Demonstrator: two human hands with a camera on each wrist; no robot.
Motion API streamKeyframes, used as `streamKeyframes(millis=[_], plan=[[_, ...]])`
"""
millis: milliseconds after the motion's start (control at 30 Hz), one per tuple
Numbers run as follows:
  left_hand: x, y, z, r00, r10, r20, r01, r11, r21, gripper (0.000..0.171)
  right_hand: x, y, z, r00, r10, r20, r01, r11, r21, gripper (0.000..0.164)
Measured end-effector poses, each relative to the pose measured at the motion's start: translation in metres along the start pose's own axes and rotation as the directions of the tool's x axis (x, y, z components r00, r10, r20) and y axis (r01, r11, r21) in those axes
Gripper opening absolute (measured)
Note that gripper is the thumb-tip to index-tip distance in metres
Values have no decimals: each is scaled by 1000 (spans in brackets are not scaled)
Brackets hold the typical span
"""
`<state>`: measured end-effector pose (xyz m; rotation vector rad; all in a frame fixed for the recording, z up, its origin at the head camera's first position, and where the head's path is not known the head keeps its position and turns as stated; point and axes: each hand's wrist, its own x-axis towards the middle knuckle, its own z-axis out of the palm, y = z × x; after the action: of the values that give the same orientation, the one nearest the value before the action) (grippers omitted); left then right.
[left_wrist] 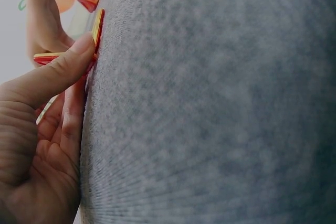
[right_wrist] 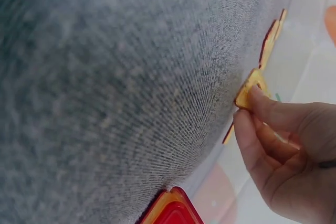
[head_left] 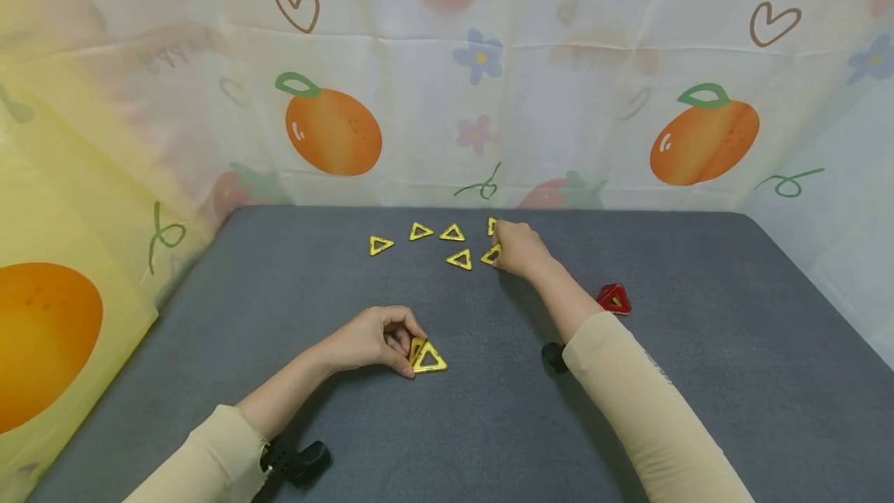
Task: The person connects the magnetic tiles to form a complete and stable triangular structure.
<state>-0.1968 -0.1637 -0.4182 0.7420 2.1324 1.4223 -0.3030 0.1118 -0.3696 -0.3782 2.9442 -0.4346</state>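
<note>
My left hand point(head_left: 380, 338) holds the side of a small group of yellow triangular magnetic tiles point(head_left: 431, 368) at the middle of the table. In the left wrist view, the thumb presses on one tile point(left_wrist: 98, 27), and another tile point(left_wrist: 48, 57) stands out at an angle; curled fingers hide part of the group. Farther back, my right hand point(head_left: 520, 248) pinches a yellow triangular tile point(head_left: 490, 256) between thumb and fingers. The right wrist view shows this tile point(right_wrist: 244, 96) tilted up at the fingertips. Another yellow tile point(head_left: 491, 225) lies just behind that hand, partly covered.
Several loose yellow triangular tiles point(head_left: 452, 233) lie flat near the back edge, left of the right hand. Red triangular tiles point(head_left: 615, 299) are gathered beside the right forearm. A printed cloth point(head_left: 419, 115) hangs behind the grey table point(head_left: 475, 425).
</note>
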Motion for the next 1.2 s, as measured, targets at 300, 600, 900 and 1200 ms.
streamKeyframes(millis=[300, 600, 900, 1200], plan=[[0, 0, 1, 1000, -11, -2, 11, 1000, -8, 45, -11, -4, -7, 993, -107, 40, 98, 978, 187, 24], [0, 3, 1, 999, -41, -5, 41, 999, -17, 45, -35, -18, -2, 966, -209, 152, 137, 913, 384, 23], [-1, 3, 3, 999, -47, -12, 47, 999, -6, 43, -64, -36, 8, 931, -299, 209, 179, 873, 453, 22], [0, 1, 3, 999, -40, -7, 40, 999, -9, 41, -85, -46, 19, 911, -375, 170, 274, 860, 431, 19]])
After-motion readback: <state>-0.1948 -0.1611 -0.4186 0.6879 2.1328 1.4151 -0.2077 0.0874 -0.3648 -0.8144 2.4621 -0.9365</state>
